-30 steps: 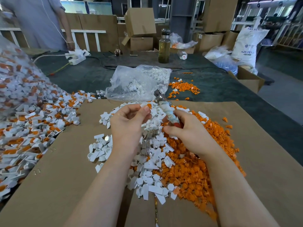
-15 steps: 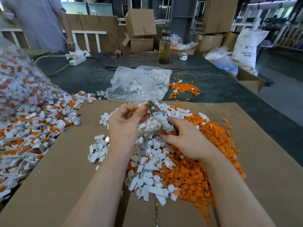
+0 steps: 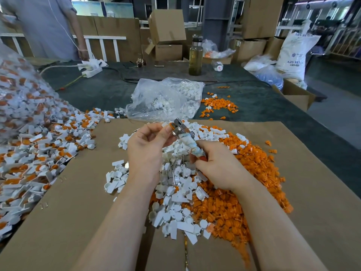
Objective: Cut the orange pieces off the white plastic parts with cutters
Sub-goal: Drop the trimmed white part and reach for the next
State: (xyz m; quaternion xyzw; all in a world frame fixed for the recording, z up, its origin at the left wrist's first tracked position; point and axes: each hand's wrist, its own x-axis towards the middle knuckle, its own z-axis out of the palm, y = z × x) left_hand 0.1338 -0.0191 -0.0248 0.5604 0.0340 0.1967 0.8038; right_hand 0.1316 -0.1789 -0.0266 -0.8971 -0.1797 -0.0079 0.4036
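Observation:
My left hand (image 3: 147, 148) pinches a small white plastic part with an orange piece (image 3: 169, 125) between thumb and fingers, above the cardboard sheet (image 3: 74, 202). My right hand (image 3: 216, 165) grips the taped handles of the metal cutters (image 3: 182, 132), whose jaws are at the orange piece. Below the hands lies a pile of cut white parts (image 3: 175, 192). To its right lies a heap of cut orange pieces (image 3: 250, 182).
A big heap of uncut white-and-orange parts (image 3: 33, 153) spills from a clear bag at the left. A clear bag of white parts (image 3: 166, 98) and scattered orange bits (image 3: 218, 105) lie beyond the cardboard. A bottle (image 3: 195, 55), power strip (image 3: 90, 68) and standing person (image 3: 48, 26) are farther back.
The cutters have swung left and down toward my left hand, so the jaws now meet the part it holds. My left hand stayed almost still.

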